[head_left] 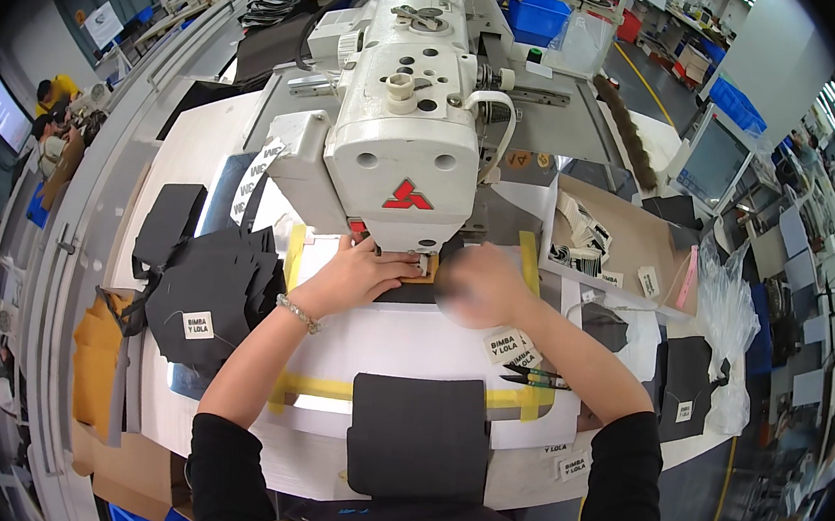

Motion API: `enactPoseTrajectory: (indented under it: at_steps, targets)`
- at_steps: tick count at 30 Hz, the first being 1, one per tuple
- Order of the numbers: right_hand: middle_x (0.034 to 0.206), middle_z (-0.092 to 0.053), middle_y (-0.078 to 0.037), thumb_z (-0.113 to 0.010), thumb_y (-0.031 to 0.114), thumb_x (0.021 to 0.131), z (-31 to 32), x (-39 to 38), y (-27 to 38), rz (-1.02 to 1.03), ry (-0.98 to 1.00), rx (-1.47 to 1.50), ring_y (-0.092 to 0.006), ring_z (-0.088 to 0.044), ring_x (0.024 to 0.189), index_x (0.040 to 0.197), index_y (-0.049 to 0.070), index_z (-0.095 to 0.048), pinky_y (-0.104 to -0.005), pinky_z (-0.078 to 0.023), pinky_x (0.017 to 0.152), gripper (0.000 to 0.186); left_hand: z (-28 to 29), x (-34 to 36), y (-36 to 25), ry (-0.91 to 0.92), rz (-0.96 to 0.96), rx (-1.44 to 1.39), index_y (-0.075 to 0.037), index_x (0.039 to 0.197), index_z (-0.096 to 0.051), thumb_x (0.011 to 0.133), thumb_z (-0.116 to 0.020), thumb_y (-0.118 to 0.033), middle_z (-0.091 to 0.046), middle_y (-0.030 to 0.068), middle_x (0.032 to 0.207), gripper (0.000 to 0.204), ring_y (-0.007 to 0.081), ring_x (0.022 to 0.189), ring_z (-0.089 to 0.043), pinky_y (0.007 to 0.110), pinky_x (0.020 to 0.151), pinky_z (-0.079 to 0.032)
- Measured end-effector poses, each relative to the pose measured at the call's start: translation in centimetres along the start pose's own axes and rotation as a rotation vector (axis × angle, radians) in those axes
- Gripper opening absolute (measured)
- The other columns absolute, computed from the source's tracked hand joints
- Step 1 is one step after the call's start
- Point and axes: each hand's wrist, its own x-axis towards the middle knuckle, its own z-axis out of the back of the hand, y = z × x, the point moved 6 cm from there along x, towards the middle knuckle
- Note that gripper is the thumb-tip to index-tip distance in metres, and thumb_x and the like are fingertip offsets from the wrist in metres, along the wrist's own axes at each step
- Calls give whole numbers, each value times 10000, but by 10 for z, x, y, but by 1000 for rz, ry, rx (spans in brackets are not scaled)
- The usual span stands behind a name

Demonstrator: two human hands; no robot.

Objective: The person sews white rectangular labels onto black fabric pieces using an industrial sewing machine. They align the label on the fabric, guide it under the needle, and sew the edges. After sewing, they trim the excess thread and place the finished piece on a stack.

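My left hand point(361, 273), wearing a bead bracelet, lies with fingers spread on work at the needle of a white sewing machine point(391, 173): a small tan frame point(420, 279) and a dark piece beneath. My right hand point(485, 285) is at the needle's right; its fingertips are blurred, so what they hold is unclear. A white sheet edged with yellow tape point(379, 342) surrounds the work. Pale labels point(503, 345) and thin dark tools point(527, 376) lie below my right hand. A black panel point(416, 431) sits at the near edge.
Stacked black pieces point(208, 291) and yellow material point(95, 370) are at left. A shallow box point(670, 300) of labels, crumpled plastic point(722, 330) and a black piece point(682, 381) are at right. A screen point(709, 158) stands behind them. Other people work in the background, including one in yellow point(57, 90).
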Motion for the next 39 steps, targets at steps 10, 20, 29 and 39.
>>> enactPoseTrajectory:
  at_steps: [10,20,29,39]
  targets:
    - [763,-583,-37,-707,149,694,2,2,-3,-16,-69,9,-229,-543,727,852,99,-577,-370,-417,643,210,-4,-4,4,15,50,-33,-280,1195,-671,889,-645,-202,-634,-103,1246,317,216,1137,-503,477,949,-308]
    - [727,-578,-43,-704,151,700,1,14,-28,-16,-123,4,-243,-544,716,817,96,-574,-371,-425,648,182,-18,-2,36,-45,131,-156,-264,1206,-680,897,-649,-189,-650,107,1130,319,317,1151,-504,485,1019,-296]
    - [717,-584,-54,-708,151,699,1,10,-27,-7,-85,-13,-247,-549,729,773,91,-590,-369,-437,672,151,-20,1,27,-108,110,-130,-265,1167,-706,881,-664,-180,-650,104,1151,302,326,1141,-499,471,1032,-276]
    - [773,-630,-40,-698,99,692,-2,11,-25,8,-28,-26,-245,-563,760,738,82,-602,-371,-435,677,107,7,-7,15,-17,226,-133,-171,1187,-694,827,-702,-161,-672,73,1061,360,257,1104,-536,418,1020,-320]
